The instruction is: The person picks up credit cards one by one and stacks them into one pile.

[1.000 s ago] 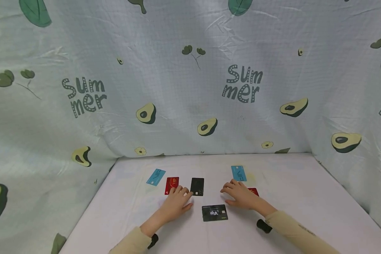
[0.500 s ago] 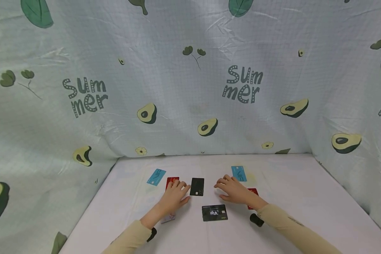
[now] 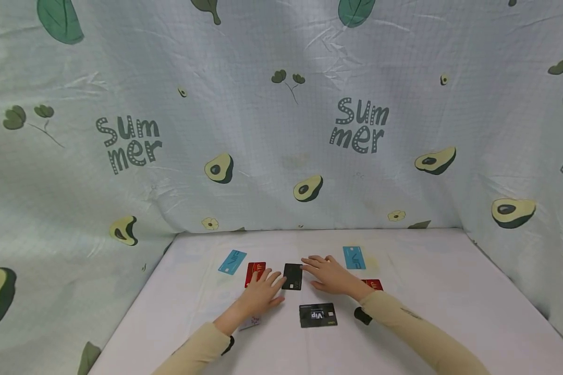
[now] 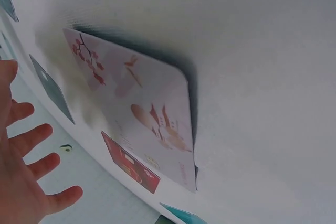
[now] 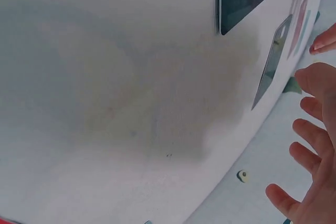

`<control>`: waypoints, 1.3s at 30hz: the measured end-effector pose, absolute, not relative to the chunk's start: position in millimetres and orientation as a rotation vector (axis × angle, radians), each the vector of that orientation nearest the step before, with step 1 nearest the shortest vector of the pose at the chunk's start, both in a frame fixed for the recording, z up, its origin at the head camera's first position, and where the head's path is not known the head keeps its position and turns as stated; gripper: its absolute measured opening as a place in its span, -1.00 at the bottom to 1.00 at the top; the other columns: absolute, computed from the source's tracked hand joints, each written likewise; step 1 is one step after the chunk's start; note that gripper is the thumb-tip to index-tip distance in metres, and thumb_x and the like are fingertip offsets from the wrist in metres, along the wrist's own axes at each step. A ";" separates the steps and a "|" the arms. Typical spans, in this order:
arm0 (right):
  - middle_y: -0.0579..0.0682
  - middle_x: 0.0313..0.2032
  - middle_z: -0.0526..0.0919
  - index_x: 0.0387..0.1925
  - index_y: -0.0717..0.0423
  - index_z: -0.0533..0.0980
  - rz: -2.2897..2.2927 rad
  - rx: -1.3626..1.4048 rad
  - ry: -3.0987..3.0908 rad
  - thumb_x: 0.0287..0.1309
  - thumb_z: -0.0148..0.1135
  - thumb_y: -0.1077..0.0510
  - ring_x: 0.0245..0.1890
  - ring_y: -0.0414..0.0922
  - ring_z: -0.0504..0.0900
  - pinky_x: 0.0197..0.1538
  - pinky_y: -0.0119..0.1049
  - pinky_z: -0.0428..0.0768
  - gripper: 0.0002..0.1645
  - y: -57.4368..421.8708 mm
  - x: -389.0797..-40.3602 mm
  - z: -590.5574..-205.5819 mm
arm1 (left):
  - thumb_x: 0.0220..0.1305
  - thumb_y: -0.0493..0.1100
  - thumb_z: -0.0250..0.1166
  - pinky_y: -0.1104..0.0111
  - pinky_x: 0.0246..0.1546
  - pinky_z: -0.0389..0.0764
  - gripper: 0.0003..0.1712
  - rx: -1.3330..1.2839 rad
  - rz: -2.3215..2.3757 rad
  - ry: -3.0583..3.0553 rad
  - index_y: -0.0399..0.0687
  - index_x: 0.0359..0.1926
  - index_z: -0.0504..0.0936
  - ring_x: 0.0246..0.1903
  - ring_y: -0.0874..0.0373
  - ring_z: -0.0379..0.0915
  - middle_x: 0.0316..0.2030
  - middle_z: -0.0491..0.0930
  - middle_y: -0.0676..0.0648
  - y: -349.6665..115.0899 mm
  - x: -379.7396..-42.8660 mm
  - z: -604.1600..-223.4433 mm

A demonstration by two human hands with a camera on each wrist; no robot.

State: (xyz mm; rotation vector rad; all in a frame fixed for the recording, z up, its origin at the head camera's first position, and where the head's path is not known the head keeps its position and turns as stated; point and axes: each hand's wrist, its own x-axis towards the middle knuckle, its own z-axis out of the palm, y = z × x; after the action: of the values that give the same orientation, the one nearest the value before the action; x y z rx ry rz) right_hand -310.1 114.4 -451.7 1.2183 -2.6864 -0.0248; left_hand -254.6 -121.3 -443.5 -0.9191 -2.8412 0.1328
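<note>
My left hand (image 3: 259,298) hovers with spread fingers over the lower end of a red VIP card (image 3: 255,272), its fingertips near the left edge of a black card (image 3: 292,276). From the other side my right hand (image 3: 332,276) reaches in, fingers extended, with fingertips at that black card's right edge. Neither hand grips anything. Below them lies a second black card (image 3: 318,315) marked Vip. A pale card with pink flower print (image 4: 126,98) fills the middle of the left wrist view, partly covered by my left wrist in the head view.
Farther back lie two blue VIP cards, one at left (image 3: 232,262) and one at right (image 3: 354,258). Another red card (image 3: 372,284) shows partly from behind my right forearm. A printed cloth curtain (image 3: 262,130) rises behind the white table (image 3: 427,291).
My right hand has moved left, from beside the right-hand blue card to the upper black card. My left hand has shifted only slightly; the pale card has come partly into view beneath its wrist.
</note>
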 end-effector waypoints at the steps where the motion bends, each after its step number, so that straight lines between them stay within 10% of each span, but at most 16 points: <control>1: -0.06 0.23 0.32 0.19 -0.05 0.30 -0.029 1.227 -2.693 0.12 0.10 -0.04 0.22 -0.06 0.29 0.05 -0.03 0.38 -0.42 112.7 -311.1 -451.7 | 0.20 0.15 0.05 -0.07 0.09 0.28 -0.43 -0.929 0.131 -2.852 0.03 0.18 0.35 0.18 -0.08 0.22 0.15 0.38 -0.07 -120.7 -254.1 -443.7; 25: -0.14 0.08 0.46 0.13 -0.05 0.37 -0.280 1.142 -2.790 0.13 0.08 -0.05 0.06 -0.12 0.34 -0.01 -0.13 0.40 -0.48 96.0 -316.3 -463.9 | 0.17 0.15 0.10 0.00 0.06 0.35 -0.48 -0.954 0.217 -2.849 -0.05 0.05 0.49 0.08 0.03 0.32 0.01 0.50 -0.03 -115.2 -259.0 -448.7; 39: -0.07 -0.02 0.50 -0.25 -0.10 0.43 -0.197 1.242 -2.691 0.10 0.12 -0.07 0.02 -0.09 0.39 -0.05 -0.15 0.45 -0.79 91.5 -315.3 -460.7 | 0.12 0.18 0.14 0.15 -0.14 0.40 -0.57 -0.886 0.224 -2.736 -0.03 -0.17 0.53 -0.17 0.05 0.34 -0.22 0.52 -0.10 -105.9 -278.3 -454.8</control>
State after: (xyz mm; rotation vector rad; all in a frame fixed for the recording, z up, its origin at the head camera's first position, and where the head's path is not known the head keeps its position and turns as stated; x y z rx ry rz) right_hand -315.3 91.5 -460.7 1.2420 -2.6907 -0.1968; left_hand -278.3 -105.9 -454.8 -0.8855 -2.7356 0.2243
